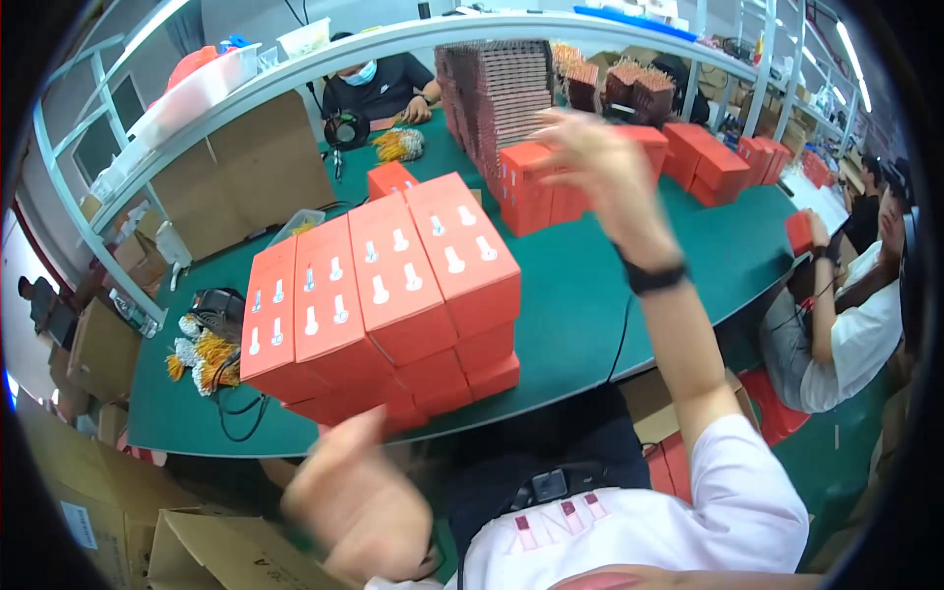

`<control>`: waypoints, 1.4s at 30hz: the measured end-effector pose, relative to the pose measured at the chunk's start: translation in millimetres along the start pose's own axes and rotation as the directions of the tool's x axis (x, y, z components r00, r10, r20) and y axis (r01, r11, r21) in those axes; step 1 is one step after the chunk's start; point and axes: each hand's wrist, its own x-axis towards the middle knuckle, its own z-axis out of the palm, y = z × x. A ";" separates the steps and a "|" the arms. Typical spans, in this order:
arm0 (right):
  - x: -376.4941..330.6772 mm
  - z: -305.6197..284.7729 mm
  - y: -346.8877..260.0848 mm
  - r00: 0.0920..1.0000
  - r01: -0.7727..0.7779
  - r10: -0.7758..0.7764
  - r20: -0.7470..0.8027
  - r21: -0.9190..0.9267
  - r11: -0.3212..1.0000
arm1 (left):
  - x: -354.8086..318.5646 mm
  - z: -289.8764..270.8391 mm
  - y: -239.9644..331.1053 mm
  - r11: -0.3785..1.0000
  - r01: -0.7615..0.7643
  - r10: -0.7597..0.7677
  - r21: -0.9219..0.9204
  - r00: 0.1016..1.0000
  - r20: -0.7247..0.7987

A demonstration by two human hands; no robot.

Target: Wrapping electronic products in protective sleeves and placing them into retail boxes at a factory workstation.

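Observation:
A block of red boxes [379, 265] with keyhole-shaped cut-outs on top stands stacked in layers on the green table [580, 295]. My left hand [359, 497], smeared by motion, is just off the table's near edge, below the block's front. Whether it holds anything cannot be made out. My right hand [605, 172], with a black band at the wrist, is raised before a second group of red boxes [526, 192] further back. Its fingers stretch to the left, apart and somewhat blurred, with nothing visible in them; touch with those boxes is unclear.
Behind stands a tall stack of dark reddish panels [506, 98]. Bundles of orange-tipped wires [211, 359] and a black device [218, 313] lie left of the block. More red boxes [703, 162] line the back right. One person sits across, others at right. Open cartons [216, 551] stand lower left.

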 end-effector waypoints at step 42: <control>-212.5 -257.2 76.0 0.649 -0.080 0.291 -0.703 0.318 0.945 | -144.0 194.6 -175.8 0.799 0.306 -0.585 0.517 0.590 0.556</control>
